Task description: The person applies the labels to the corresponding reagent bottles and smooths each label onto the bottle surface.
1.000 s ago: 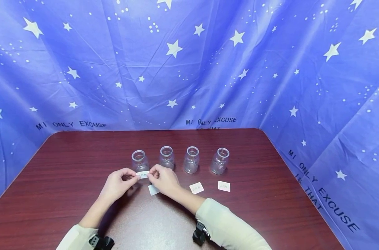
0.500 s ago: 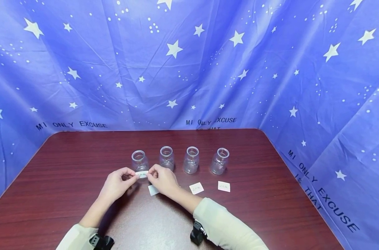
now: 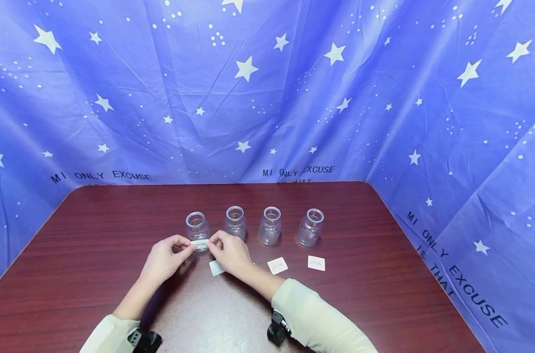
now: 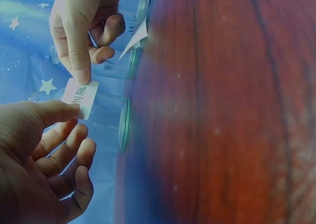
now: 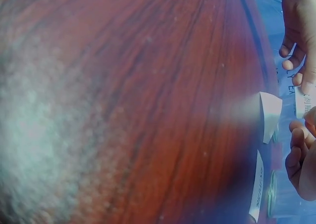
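Observation:
A small white paper label (image 3: 200, 244) with dark handwriting is stretched between both hands, just in front of the leftmost glass jar (image 3: 195, 223). My left hand (image 3: 163, 257) pinches its left end between thumb and finger; the other fingers curve loosely below, as the left wrist view shows. The right end is pinched by my right hand (image 3: 232, 255). In the left wrist view the label (image 4: 87, 103) faces the camera, with the jar's thick green-tinted base (image 4: 125, 125) behind it. Whether label and glass touch, I cannot tell.
More clear jars stand in a row to the right: one (image 3: 235, 220) behind my right hand, then two others (image 3: 270, 228) (image 3: 310, 229). Before them lie a bluish slip (image 3: 216, 267) and two written labels (image 3: 277, 265) (image 3: 316, 263) on the dark red table (image 3: 360, 294).
The label has risen slightly towards the leftmost jar, and more of the jar's base shows beneath it. Both hands keep their pinch; the right forearm has shifted a little left.

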The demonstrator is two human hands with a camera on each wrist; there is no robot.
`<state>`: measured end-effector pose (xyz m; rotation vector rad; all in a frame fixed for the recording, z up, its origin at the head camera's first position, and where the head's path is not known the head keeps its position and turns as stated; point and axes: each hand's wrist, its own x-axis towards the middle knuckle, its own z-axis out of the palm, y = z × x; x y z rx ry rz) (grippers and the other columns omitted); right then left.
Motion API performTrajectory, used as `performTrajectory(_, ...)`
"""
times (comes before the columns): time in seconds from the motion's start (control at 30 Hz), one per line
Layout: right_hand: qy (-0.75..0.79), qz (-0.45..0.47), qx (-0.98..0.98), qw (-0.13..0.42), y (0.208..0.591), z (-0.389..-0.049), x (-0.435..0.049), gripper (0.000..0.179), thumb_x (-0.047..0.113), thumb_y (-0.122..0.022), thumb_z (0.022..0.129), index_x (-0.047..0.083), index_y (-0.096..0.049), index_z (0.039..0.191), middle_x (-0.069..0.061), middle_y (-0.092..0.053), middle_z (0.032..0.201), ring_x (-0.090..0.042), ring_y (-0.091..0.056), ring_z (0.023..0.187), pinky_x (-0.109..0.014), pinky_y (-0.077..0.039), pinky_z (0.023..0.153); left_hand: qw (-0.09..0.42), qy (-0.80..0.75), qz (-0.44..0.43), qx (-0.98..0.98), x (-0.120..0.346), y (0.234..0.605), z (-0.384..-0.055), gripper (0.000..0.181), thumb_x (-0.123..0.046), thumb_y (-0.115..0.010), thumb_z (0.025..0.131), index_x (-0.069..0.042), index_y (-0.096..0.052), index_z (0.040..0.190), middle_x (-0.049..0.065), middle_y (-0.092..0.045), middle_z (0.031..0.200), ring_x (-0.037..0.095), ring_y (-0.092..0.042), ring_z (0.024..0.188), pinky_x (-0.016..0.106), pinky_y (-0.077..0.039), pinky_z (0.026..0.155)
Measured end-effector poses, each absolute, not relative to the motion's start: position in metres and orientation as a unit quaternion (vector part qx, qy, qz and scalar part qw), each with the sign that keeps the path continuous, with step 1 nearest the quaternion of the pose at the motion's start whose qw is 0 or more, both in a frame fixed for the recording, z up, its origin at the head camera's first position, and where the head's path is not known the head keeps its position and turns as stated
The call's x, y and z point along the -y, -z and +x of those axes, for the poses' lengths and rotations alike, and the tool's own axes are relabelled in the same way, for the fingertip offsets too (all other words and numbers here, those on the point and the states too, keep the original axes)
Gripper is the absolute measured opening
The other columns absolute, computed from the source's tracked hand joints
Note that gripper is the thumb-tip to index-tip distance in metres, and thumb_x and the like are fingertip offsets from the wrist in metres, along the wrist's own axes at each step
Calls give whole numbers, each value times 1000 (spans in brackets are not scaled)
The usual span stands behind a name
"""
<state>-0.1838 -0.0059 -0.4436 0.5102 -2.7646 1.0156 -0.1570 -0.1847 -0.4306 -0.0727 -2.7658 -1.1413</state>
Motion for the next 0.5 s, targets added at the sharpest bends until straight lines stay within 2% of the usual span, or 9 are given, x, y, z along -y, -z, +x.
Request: performTrajectory(0.5, -343, 162, 920, 94, 444, -184, 8, 11, 33, -63, 87, 23, -65, 85, 13, -56, 61, 5, -40, 51, -13, -32, 49, 59, 369, -10, 928, 185, 430, -160, 12, -24, -69, 83, -13, -67, 86, -1, -69, 73, 7, -61, 66, 26, -43, 62)
